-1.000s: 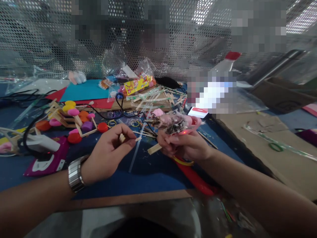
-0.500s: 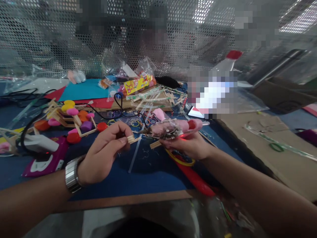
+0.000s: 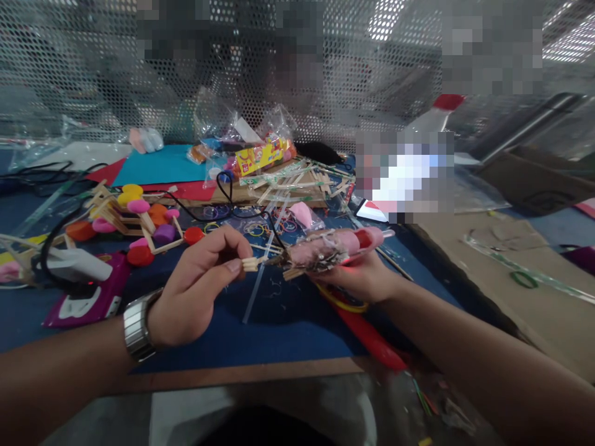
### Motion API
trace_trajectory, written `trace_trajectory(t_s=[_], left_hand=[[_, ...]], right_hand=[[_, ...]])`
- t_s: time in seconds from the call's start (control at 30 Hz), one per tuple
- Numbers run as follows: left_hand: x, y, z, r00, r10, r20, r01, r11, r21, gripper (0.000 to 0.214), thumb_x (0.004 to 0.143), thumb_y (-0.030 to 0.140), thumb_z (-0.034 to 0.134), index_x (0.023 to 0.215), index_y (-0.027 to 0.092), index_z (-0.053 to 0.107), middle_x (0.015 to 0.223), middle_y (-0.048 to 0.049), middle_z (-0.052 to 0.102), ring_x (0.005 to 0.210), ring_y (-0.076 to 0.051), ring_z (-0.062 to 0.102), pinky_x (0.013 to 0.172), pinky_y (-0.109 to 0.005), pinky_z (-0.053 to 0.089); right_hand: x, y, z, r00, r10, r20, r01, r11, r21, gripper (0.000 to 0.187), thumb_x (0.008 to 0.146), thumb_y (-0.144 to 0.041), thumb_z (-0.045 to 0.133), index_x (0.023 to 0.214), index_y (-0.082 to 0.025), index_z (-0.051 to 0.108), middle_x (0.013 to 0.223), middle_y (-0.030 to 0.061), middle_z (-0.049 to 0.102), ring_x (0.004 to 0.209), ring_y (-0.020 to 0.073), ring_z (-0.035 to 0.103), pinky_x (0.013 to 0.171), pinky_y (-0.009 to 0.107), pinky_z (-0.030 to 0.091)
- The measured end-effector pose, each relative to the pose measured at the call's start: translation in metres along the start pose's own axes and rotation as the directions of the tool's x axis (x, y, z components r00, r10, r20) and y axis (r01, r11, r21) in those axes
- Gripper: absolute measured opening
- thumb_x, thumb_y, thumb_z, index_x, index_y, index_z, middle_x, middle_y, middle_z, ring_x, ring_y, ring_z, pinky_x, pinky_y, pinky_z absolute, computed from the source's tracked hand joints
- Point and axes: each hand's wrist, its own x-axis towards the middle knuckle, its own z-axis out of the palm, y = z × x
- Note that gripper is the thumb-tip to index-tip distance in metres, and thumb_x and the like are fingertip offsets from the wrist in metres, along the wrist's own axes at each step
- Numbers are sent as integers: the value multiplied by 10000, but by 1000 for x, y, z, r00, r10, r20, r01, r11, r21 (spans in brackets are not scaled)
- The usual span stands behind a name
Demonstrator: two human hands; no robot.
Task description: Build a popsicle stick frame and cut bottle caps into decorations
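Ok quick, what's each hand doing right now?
Left hand: closed, pinching small wooden pieces.
Right hand: closed around the pink glue gun, wooden sticks poking out below it.

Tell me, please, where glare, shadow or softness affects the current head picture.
In the head view, the bright screen is washed out and pixelated; there too, a shadow darkens the blue table below the glue gun; same view, the perforated panel looks soft.

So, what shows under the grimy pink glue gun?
Below the gun: the right hand, a pale flat wooden strip and a curved yellow loop. The handle and strip's right end are covered.
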Motion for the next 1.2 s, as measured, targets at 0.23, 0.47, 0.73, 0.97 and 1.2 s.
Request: trace_trajectory(t_s=[0.23,0.47,0.73,0.97,1.2], left_hand=[[0,0,0,1000,26,14,-27,998,58,87,947,174,556,892,203,618,826,-21,537,721,-166,439,640,-313,349],[-1,-1,0,999,35,26,-36,998,51,107,965,165,543,914,218,620,840,-13,533,729,-163,433,646,-309,343],[-1,0,0,999,32,27,-33,999,38,106,955,162,547,908,219,624,821,-11,530,720,-163,426,633,-306,340],[0,0,1,1000,24,6,-24,998,52,91,942,179,560,888,209,627,815,-23,540,715,-170,439,638,-319,348],[0,2,2,1000,19,-4,-19,999,49,83,925,180,574,876,207,635,796,-25,544,711,-174,442,634,-322,350]], right_hand=[[3,-3,2,999,26,36,-26,1000,7,312,911,-507,733,1072,-259,835,1110,77,813,1140,282,744,1077,408,566],[4,-5,3,999,17,37,-18,999,27,259,920,-474,735,1058,-279,835,1119,63,813,1114,261,753,1061,379,573],[4,-5,4,1000,19,6,-19,999,36,245,896,-449,772,1039,-263,842,1059,76,821,1070,265,769,1035,386,593],[5,-5,1,999,8,51,-8,1000,8,241,920,-431,743,1084,-279,834,1150,78,806,1126,271,753,1080,400,567],[5,-6,2,998,38,51,-39,999,16,265,906,-461,749,1062,-264,833,1144,63,808,1129,266,749,1071,385,570]])
